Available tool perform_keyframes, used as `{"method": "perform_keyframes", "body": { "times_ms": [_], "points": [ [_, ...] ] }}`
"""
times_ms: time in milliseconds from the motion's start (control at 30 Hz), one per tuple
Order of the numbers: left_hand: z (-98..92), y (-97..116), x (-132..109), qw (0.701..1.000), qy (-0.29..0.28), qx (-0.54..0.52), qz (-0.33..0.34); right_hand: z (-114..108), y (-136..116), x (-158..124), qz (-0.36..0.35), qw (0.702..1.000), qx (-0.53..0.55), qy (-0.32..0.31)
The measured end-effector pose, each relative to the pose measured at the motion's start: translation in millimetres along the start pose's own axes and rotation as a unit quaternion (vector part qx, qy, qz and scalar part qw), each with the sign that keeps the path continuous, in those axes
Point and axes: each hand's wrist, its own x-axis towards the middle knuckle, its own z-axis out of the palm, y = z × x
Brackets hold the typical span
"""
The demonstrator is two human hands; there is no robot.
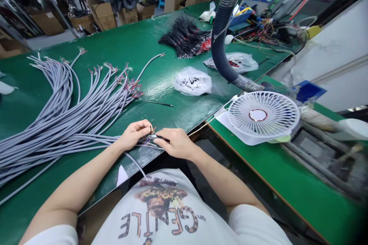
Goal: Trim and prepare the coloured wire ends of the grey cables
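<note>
Near the table's front edge, my left hand (pixel 134 134) pinches the thin coloured wires (pixel 153 130) at the end of a grey cable. My right hand (pixel 177 143) is closed round small pliers (pixel 153 136) with a metal head and dark handles. The pliers' head meets the wires close to my left fingertips; whether the jaws grip a wire is too small to tell. Under and beside my left hand runs a large bundle of grey cables (pixel 86 118), many with stripped coloured wire ends. A thin dark pointed rod (pixel 158 103) lies beyond my hands.
On the green table (pixel 152 84) are a white plastic bag (pixel 192 81), another bag (pixel 241 62) and bundled black wires (pixel 185 36). A thick flexible hose (pixel 220 42) hangs down at the right. Beside it stands a white fan (pixel 263 115). Cardboard boxes (pixel 100 13) stand behind.
</note>
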Motion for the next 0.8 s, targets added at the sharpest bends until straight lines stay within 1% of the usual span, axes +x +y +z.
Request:
{"method": "perform_keyframes", "body": {
  "times_ms": [233,300,400,467,567,667,733,800],
  "points": [
    [3.5,7,0,0.999,-0.006,-0.034,-0.004,2,2,4,-0.025,0.998,0.053,0.005],
    [3.4,8,0,0.999,-0.001,-0.050,-0.006,0,4,3,-0.025,0.996,0.083,0.027],
    [2.1,4,1,0.996,0.014,-0.081,-0.020,-2,6,4,0.008,0.988,0.129,0.083],
    [1.8,0,2,0.995,0.020,-0.093,-0.028,1,7,8,0.019,0.983,0.140,0.115],
    [3.5,-4,2,0.993,0.035,-0.104,-0.034,13,7,18,-0.013,0.980,0.137,0.144],
    [5.4,-5,3,0.990,0.052,-0.117,-0.057,24,5,28,-0.045,0.976,0.134,0.167],
    [5.0,-3,3,0.990,0.061,-0.110,-0.057,23,7,32,-0.052,0.974,0.124,0.184],
    [2.9,2,3,0.996,0.057,-0.054,-0.046,12,14,35,-0.037,0.973,0.101,0.204]
  ]
}}
